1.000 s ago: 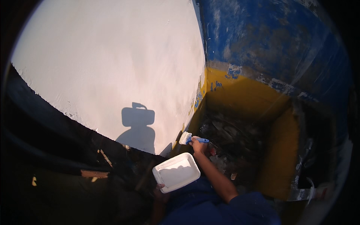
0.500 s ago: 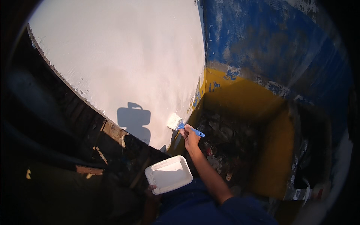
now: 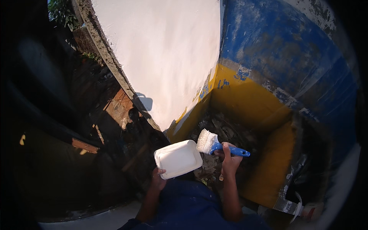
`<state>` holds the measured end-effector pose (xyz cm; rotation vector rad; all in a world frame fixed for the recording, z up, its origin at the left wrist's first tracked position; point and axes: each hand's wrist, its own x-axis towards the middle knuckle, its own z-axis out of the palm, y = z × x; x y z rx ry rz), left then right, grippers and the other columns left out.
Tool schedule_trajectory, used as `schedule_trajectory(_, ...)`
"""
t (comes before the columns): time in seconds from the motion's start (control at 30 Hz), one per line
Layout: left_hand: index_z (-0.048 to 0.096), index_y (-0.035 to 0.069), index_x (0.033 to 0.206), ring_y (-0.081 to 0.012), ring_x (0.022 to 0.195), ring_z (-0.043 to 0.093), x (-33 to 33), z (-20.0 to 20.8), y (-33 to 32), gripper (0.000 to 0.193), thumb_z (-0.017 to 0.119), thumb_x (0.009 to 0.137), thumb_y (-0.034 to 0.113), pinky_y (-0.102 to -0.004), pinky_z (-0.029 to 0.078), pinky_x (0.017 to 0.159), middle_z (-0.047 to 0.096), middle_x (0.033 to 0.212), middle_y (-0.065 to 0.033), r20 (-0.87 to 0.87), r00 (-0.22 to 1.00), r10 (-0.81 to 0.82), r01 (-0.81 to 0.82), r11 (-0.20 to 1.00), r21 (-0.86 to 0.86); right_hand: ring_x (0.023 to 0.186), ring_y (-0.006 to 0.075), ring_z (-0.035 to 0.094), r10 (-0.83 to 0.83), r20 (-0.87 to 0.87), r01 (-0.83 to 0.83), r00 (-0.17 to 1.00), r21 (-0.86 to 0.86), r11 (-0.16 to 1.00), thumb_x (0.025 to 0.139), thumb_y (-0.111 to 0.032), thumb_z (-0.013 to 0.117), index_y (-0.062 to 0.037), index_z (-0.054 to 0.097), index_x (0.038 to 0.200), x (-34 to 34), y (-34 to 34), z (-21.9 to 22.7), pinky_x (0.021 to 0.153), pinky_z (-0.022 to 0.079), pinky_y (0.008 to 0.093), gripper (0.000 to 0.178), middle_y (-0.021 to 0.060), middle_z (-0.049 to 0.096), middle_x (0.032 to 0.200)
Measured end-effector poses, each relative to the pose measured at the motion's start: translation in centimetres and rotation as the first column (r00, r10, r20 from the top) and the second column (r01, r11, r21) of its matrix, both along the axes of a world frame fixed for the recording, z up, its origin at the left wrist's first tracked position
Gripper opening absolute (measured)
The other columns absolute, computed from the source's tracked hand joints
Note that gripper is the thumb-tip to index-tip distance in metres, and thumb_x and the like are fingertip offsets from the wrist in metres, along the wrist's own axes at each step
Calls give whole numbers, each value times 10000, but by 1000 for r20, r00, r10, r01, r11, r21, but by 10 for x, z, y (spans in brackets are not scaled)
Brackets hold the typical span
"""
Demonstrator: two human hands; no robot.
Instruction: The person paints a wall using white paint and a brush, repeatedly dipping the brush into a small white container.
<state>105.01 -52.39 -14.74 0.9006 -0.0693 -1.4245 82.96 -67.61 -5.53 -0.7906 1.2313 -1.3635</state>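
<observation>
My right hand (image 3: pixel 230 159) is closed round the blue handle of a wide paintbrush (image 3: pixel 207 142), its pale bristles thick with white paint. The bristles point left, right beside the rim of a shallow white tray (image 3: pixel 158 164); whether they touch it I cannot tell. White paint (image 3: pixel 177 160) covers the tray's bottom. My left hand (image 3: pixel 158 178) grips the tray at its lower left corner, thumb over the rim, other fingers hidden beneath. Beyond the tray stands a wall (image 3: pixel 165 57) coated white, with a yellow strip (image 3: pixel 180 119) showing along its lower right edge.
A worn blue wall (image 3: pixel 268 42) with a yellow lower band (image 3: pixel 251 99) meets the white wall at a corner on the right. Dry debris (image 3: pixel 222 128) lies on the ground there. Left of the white wall's rough edge (image 3: pixel 111 61) are wood pieces (image 3: pixel 85 145) and a green plant (image 3: pixel 63 14).
The paintbrush has left the white wall and come down and right to the tray's side. My left hand has raised the tray slightly. The view has shifted, so the wall sits differently.
</observation>
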Motion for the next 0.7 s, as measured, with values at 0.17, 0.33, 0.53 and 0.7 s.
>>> schedule_trajectory(0.17, 410, -76, 1232, -293, 1069, 542, -25, -4, -1, 597, 546, 674, 90, -422, 427, 945, 532, 1147, -177, -44, 999, 4, -6, 999, -45, 554, 109, 573, 172, -566, -335, 806, -198, 921, 840, -120, 632, 8, 642, 808, -4, 28, 34, 498, 437, 257, 132, 30, 620, 656)
schedule_trajectory(0.33, 429, -79, 1224, -289, 1053, 557, -47, -21, 8, 572, 535, 681, 69, -402, 430, 942, 545, 1151, -181, -71, 994, -83, 72, 986, -148, 487, 132, 568, 153, -798, -536, 583, -236, 810, 809, -123, 652, 19, 639, 764, 4, 53, 19, 487, 442, 280, 149, 94, 605, 575)
schedule_trajectory(0.53, 441, -76, 1215, -291, 1027, 575, -45, -23, 19, 540, 530, 703, 69, -409, 452, 923, 550, 1144, -178, -149, 988, -34, 15, 992, -127, 511, 161, 601, 191, -687, -431, 701, -195, 881, 827, -133, 642, 41, 624, 785, 12, 63, 18, 489, 482, 285, 180, 110, 619, 610)
schedule_trajectory(0.7, 433, -66, 1224, -299, 1032, 574, -23, -29, 26, 535, 521, 715, 70, -422, 462, 915, 546, 1152, -177, -179, 984, 29, -39, 998, -51, 596, 187, 637, 222, 131, -234, 966, 83, 969, 862, -155, 612, 36, 593, 902, 6, 49, -1, 542, 548, 286, 196, 119, 640, 752)
